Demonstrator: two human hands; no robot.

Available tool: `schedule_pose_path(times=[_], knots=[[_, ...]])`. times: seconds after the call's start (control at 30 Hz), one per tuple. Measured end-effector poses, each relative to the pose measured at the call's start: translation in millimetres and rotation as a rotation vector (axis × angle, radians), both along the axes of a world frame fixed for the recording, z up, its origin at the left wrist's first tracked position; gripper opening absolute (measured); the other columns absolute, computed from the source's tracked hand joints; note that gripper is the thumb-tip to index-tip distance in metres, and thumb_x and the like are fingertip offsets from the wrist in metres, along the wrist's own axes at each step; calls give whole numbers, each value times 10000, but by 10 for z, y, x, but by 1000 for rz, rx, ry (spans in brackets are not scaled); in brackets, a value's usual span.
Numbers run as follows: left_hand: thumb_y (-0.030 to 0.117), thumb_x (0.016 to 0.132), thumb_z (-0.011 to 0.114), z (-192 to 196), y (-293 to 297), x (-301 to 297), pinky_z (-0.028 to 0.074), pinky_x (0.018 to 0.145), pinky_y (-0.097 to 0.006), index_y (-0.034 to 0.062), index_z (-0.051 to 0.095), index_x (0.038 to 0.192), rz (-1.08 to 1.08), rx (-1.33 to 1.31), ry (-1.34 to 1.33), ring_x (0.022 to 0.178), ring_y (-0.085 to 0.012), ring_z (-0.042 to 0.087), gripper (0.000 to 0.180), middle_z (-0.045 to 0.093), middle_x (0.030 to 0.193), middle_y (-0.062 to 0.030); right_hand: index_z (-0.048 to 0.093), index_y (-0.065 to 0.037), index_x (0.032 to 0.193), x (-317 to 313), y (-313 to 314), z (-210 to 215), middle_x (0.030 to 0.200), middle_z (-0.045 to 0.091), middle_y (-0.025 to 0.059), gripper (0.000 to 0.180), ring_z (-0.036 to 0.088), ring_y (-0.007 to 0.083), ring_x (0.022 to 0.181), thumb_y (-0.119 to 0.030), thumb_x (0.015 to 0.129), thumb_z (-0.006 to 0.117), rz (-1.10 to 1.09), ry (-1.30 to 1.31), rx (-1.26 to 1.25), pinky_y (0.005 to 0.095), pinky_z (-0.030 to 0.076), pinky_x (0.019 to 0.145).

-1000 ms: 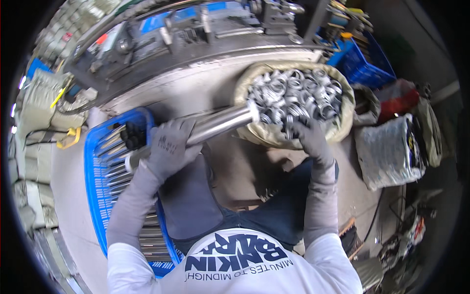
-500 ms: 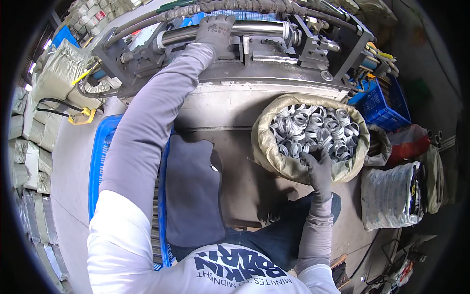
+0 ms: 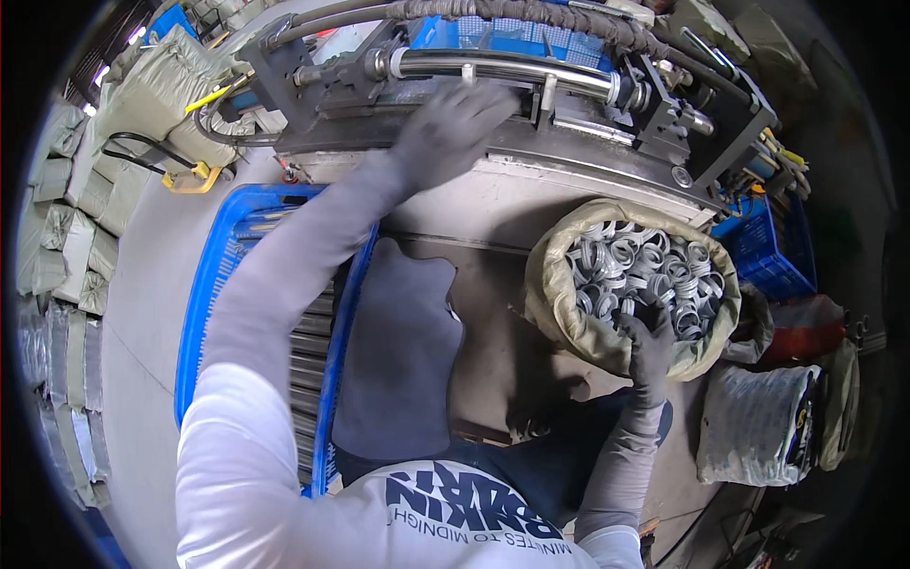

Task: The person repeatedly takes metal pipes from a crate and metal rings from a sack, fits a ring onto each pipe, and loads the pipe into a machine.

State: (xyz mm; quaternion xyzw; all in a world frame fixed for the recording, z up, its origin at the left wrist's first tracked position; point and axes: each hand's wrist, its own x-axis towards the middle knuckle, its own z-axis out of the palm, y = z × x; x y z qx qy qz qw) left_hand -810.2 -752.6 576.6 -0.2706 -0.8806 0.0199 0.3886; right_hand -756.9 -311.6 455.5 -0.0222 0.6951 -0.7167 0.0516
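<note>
A shiny metal tube point(image 3: 512, 68) lies across the bench machine point(image 3: 313, 133), with a pale ring point(image 3: 614, 87) around its right end. My left hand point(image 3: 455, 133), in a grey glove and blurred, hovers in front of the machine below the tube. Its fingers are stretched out and hold nothing that I can see. At the near rim of a beige sack point(image 3: 559, 318), my gloved right hand point(image 3: 652, 351) has its fingers curled down against the grey rings point(image 3: 654, 258). Whether a ring is between these fingers is hidden.
To the left stands a blue crate point(image 3: 201, 284) of long metal tubes point(image 3: 308, 372), beside a dark grey pad point(image 3: 398, 360). Another blue crate point(image 3: 777, 248) and a white bundle point(image 3: 758, 422) are at the right. Wrapped packs point(image 3: 76, 248) line the far left.
My left hand has come off the tube and moved back toward me and slightly right. My right hand remains at the sack's near edge. The view has shifted.
</note>
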Motion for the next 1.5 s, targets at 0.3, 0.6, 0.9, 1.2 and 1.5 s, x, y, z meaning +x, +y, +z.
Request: schedule_pose_path(times=[0.3, 0.6, 0.9, 1.2, 1.5], knots=[[312, 871, 720, -1701, -2629, 3146, 385, 1225, -489, 48, 451, 1572, 1011, 96, -1140, 1477, -370, 471, 796, 464, 1616, -191, 625, 47, 1417, -19, 35, -98, 1374, 666, 161, 572, 668, 173, 1130, -418, 1096, 536, 277, 146, 78, 313, 561, 914], [231, 859, 737, -2402, -2468, 3518, 379, 1211, -493, 85, 397, 1605, 941, -11, -1021, 1497, -322, 436, 833, 455, 1625, -152, 675, 0, 1330, -18, -111, -343, 1374, 688, 178, 358, 659, 288, 1236, -216, 1067, 565, 216, 431, 442, 406, 524, 1054], [197, 855, 749, -2544, -2295, 2725, 520, 934, -434, 132, 602, 1436, 835, -247, -791, 1246, -284, 607, 603, 612, 1338, -104, 753, -24, 1095, 180, -342, -120, 1304, 723, 188, 334, 730, 370, 1130, -45, 785, 876, 204, 685, 732, 428, 582, 949], [145, 698, 887, -1109, -1389, 2254, 465, 1109, -507, 55, 643, 1301, 281, 520, -305, 1304, -454, 557, 657, 581, 1435, -231, 584, -32, 1453, 163, -123, -308, 1363, 668, 143, 542, 687, 264, 1180, -174, 955, 745, 174, 564, 412, 389, 608, 922], [237, 727, 796, -287, -247, 2185, 510, 907, -501, 76, 626, 1320, 244, 359, -506, 1020, -380, 637, 637, 652, 1090, -160, 685, 1, 1200, 298, -766, 93, 902, 699, 64, 451, 635, 127, 695, -393, 1131, 477, 182, -131, -383, 243, 495, 618]])
